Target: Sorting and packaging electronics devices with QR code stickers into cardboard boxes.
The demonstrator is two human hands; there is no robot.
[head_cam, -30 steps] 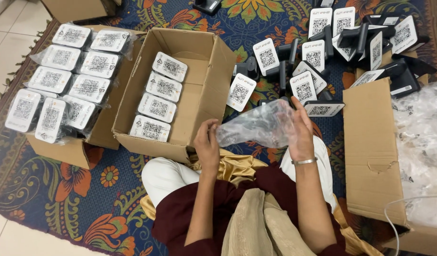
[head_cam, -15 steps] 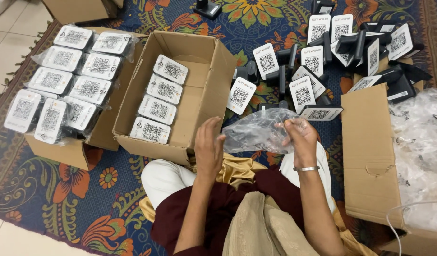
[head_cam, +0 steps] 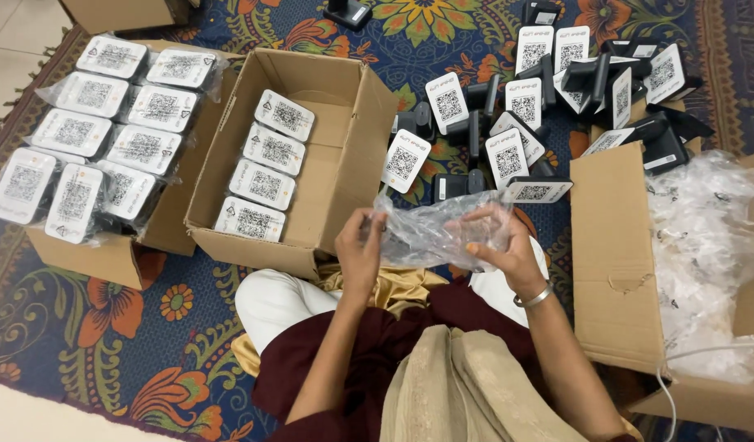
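At the frame's centre, the left hand (head_cam: 359, 245) and right hand (head_cam: 498, 245) both pinch a crumpled clear plastic bag (head_cam: 430, 233), fingers closed on it, just below the open cardboard box (head_cam: 356, 155).

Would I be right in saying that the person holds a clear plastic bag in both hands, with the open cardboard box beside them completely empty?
Not quite: the head view shows the open cardboard box holding a row of white devices. Both the left hand and right hand do hold the clear plastic bag.

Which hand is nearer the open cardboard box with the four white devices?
Left. The left hand sits just past the box's near right corner; the right hand is farther right, across the clear plastic bag.
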